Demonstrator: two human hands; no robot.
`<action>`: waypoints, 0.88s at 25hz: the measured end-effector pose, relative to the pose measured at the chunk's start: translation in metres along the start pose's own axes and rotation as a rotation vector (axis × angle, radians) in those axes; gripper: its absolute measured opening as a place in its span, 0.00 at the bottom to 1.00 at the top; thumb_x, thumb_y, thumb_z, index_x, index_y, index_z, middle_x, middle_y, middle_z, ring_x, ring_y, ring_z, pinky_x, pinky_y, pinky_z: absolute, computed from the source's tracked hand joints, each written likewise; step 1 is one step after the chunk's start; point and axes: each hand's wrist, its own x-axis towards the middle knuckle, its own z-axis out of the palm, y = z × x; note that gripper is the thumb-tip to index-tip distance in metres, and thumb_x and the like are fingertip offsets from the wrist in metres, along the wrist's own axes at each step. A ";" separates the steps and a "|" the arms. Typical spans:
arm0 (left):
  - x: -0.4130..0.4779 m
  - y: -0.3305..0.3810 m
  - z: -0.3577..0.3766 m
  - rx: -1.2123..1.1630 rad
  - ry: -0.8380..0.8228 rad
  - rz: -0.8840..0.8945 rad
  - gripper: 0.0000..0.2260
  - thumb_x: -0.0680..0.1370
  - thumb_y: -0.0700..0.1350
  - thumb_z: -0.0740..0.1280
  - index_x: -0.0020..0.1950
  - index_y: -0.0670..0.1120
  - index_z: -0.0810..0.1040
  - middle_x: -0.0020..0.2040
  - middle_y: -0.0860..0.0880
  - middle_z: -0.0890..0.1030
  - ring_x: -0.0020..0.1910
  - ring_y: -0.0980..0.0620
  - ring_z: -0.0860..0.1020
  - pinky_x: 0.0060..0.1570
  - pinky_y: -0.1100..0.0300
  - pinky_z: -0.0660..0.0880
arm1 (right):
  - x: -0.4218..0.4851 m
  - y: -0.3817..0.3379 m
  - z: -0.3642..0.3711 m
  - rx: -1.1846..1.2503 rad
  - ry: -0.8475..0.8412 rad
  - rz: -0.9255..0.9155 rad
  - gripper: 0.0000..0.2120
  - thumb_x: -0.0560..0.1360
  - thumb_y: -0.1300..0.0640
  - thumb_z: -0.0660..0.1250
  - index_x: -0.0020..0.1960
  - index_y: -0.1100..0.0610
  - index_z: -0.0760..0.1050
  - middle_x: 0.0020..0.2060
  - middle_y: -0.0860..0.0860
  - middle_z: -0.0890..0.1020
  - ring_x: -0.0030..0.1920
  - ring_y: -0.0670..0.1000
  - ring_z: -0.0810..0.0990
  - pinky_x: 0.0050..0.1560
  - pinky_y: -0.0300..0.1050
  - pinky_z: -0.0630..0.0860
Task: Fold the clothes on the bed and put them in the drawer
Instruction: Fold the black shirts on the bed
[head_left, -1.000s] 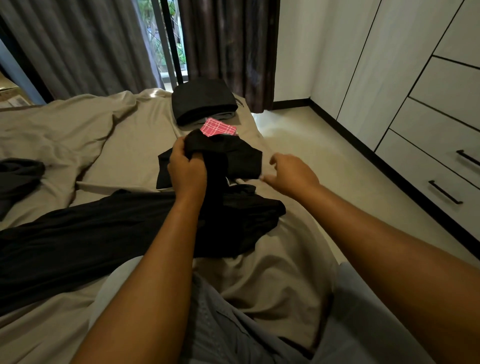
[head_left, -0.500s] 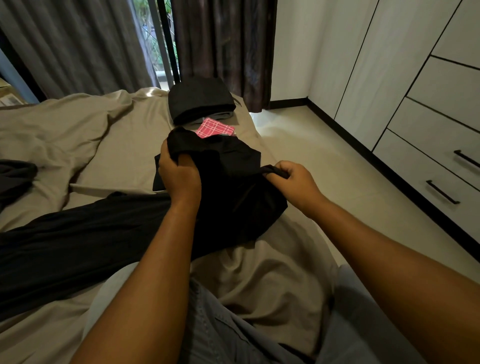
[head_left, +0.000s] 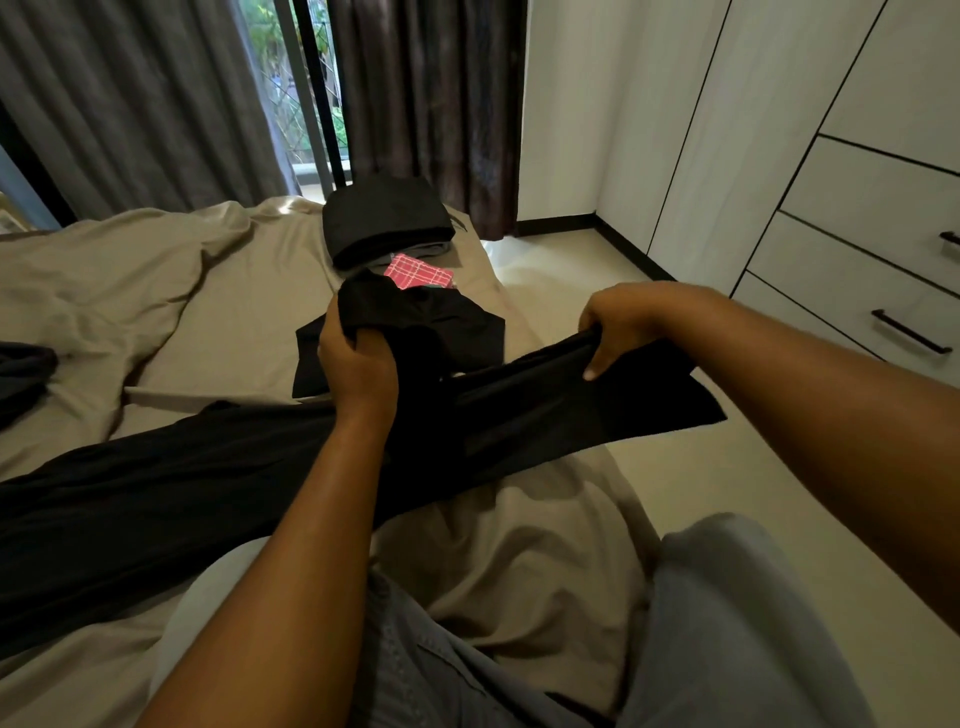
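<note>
Though hands (head_left: 358, 364) (head_left: 623, 322) grip it, black garment (head_left: 156, 493) runs off-frame.

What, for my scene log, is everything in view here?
Black garment: one, black, across the bed, held by both hands.
Folded pile: one, black, far end of bed.
Plaid cloth: one, pink, just nearer than the pile.
Folded piece: one, black, beyond left hand.
Dark garment: one, bed's left edge.
Bed sheet: one, beige.
Curtains: two, grey, behind bed.
Drawers: two with black handles, white, right.
Left hand, right hand: gripping the garment.
</note>
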 end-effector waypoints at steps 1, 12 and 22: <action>-0.002 0.001 0.001 0.001 -0.010 0.006 0.11 0.85 0.38 0.57 0.62 0.46 0.76 0.50 0.60 0.77 0.48 0.73 0.76 0.53 0.75 0.71 | 0.004 0.010 0.000 -0.073 0.029 0.061 0.23 0.73 0.44 0.76 0.63 0.53 0.79 0.51 0.50 0.81 0.52 0.53 0.78 0.53 0.48 0.74; -0.047 -0.002 0.050 0.425 -0.780 0.051 0.30 0.83 0.38 0.62 0.82 0.53 0.56 0.60 0.45 0.80 0.51 0.51 0.81 0.56 0.54 0.80 | 0.000 -0.046 0.060 0.844 0.535 -0.291 0.28 0.76 0.63 0.71 0.72 0.45 0.70 0.66 0.50 0.77 0.43 0.50 0.85 0.46 0.44 0.85; -0.042 -0.041 0.054 1.049 -0.722 0.371 0.21 0.80 0.40 0.66 0.73 0.48 0.71 0.64 0.46 0.73 0.59 0.45 0.75 0.55 0.47 0.79 | 0.008 0.023 0.083 0.638 1.138 0.083 0.15 0.80 0.66 0.62 0.63 0.60 0.80 0.63 0.57 0.81 0.65 0.55 0.78 0.69 0.42 0.69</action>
